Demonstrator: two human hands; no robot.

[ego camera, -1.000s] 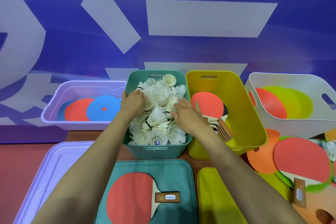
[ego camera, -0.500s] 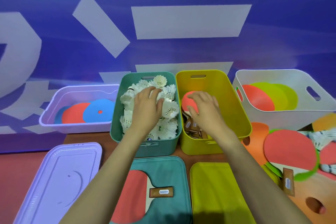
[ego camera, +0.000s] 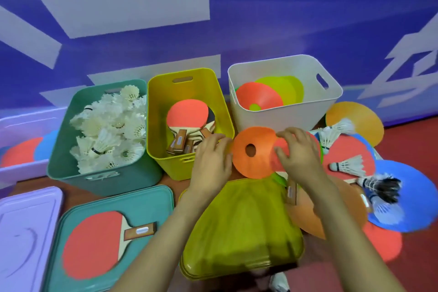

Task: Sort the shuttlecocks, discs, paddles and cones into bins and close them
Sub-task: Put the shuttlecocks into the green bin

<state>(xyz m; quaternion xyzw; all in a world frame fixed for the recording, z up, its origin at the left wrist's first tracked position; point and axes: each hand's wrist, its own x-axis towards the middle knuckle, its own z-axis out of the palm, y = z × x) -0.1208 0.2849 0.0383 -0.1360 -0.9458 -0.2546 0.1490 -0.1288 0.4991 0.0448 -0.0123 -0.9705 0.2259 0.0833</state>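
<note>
An orange cone [ego camera: 251, 161] with a centre hole lies in front of the white bin [ego camera: 279, 116], which holds red and lime cones. My right hand [ego camera: 298, 152] holds the cone's right edge with thumb and fingers. My left hand [ego camera: 213, 161] has loosely spread fingers at the cone's left edge. The teal bin [ego camera: 104, 180] is heaped with white shuttlecocks [ego camera: 111, 130]. Several paddles [ego camera: 187, 114] lie in the yellow bin [ego camera: 163, 102]. The lilac bin [ego camera: 21, 170] at the far left holds red and blue discs.
Three lids lie in front: lilac lid [ego camera: 23, 220], teal lid [ego camera: 154, 201] with a red paddle [ego camera: 92, 244] on it, yellow lid [ego camera: 241, 220] under my forearms. On the right lies a loose pile: shuttlecocks [ego camera: 348, 166], a blue disc [ego camera: 414, 197], another orange cone [ego camera: 355, 121], a paddle.
Both hands left the teal and yellow bins and moved right to the orange cone. My view swung right, bringing the loose pile into sight.
</note>
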